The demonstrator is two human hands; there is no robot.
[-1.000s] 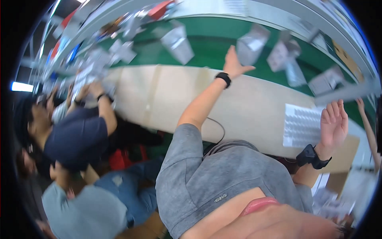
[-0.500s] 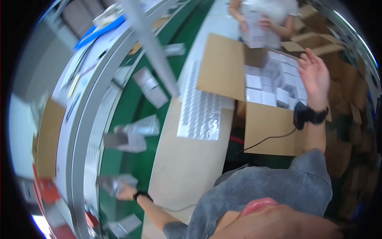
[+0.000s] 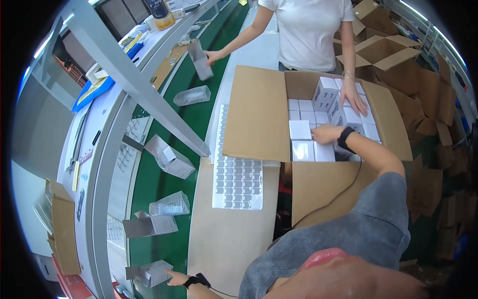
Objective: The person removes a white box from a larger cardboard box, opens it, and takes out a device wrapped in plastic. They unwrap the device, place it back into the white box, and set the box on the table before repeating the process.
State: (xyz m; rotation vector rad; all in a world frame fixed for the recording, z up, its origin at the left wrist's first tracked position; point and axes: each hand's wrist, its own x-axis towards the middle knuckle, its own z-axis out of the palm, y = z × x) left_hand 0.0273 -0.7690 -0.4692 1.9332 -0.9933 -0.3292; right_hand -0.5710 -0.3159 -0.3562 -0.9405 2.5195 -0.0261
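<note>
My left hand [image 3: 177, 279] is at the near end of the green belt, with its forefinger stretched out. Its fingertips are at the edge of an open white box [image 3: 155, 273] with flaps turned out. My right hand [image 3: 327, 133] reaches into a big brown carton [image 3: 328, 187], fingers bent against the side of a small white box [image 3: 299, 129]. That box stands a little higher than its neighbours; part of my grip is hidden. Rows of similar white boxes [image 3: 348, 115] fill the carton, and a co-worker's hand [image 3: 354, 98] lies flat on some of them.
On the green belt [image 3: 169, 119] lie more open white boxes [image 3: 172, 158] and clear bubble-wrap pouches [image 3: 170, 203]. A sheet of grey labels [image 3: 238, 184] lies on the pale bench [image 3: 229, 234]. A slanted white post [image 3: 134, 79] crosses the left side. Empty cartons [image 3: 393, 55] lie at right.
My right hand has come down from above the carton onto a white box inside it. My left hand has drawn back from over its box to the edge. The co-worker's hands have moved apart.
</note>
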